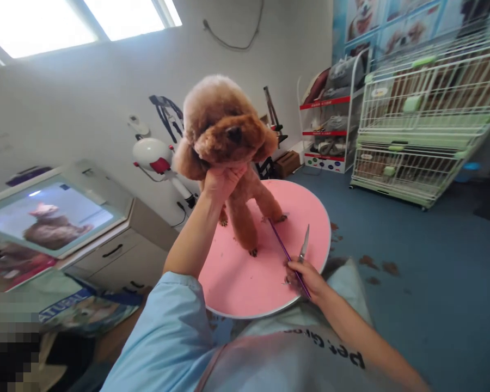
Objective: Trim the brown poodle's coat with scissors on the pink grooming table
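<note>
A curly brown poodle [222, 130] stands on a round pink grooming table [240, 288], its face toward me. My left hand [224, 182] is closed under its chin, cupping the fur there and holding the head up. Lower right, over the table's near edge, my right hand [308, 277] grips a pair of scissors [305, 244], blades together and pointing up. The same hand also holds a thin purple stick-like tool [281, 242], whose far end is beside the dog's front paw; I cannot make out any teeth on it.
White-and-green wire cages [424, 120] and a red-edged shelf rack [325, 132] stand at the back right. Clumps of brown fur [369, 262] lie on the blue floor. At left are a cabinet [114, 256], a glass-fronted box [53, 218] with a cat picture, and a white-and-red device [152, 155].
</note>
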A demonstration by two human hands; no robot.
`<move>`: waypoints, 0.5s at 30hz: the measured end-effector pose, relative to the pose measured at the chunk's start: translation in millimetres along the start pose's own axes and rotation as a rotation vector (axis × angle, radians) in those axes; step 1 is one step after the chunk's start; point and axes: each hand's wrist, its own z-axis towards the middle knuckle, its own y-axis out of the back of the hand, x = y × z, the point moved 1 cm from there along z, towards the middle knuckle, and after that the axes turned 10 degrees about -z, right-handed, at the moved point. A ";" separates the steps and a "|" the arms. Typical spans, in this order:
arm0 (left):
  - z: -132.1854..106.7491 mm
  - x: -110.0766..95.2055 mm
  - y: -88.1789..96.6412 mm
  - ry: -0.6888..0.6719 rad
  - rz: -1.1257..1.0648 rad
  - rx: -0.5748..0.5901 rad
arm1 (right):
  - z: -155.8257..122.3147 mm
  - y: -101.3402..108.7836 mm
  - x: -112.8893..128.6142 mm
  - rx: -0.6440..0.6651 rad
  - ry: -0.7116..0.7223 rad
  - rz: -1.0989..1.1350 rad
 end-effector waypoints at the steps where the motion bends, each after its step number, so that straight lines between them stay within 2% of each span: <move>1: -6.9 -3.4 0.4 0.012 0.008 0.000 | 10.2 -7.8 5.8 0.025 -0.033 -0.011; 4: -22.0 -9.2 2.3 0.027 0.000 -0.017 | 33.7 -33.4 20.7 0.105 -0.146 -0.022; 8: -29.6 -9.7 12.2 0.058 -0.005 -0.097 | 38.9 -52.7 28.1 0.251 -0.041 0.102; 10: -31.0 -9.5 16.4 0.069 0.061 -0.145 | 36.5 -55.3 23.6 0.222 -0.019 0.176; 12: -32.3 -10.6 17.1 0.066 0.122 -0.180 | 36.2 -60.3 14.7 0.143 -0.076 0.200; 15: -33.5 -14.1 11.9 0.058 0.142 -0.177 | 38.6 -80.3 -2.1 0.080 -0.063 0.205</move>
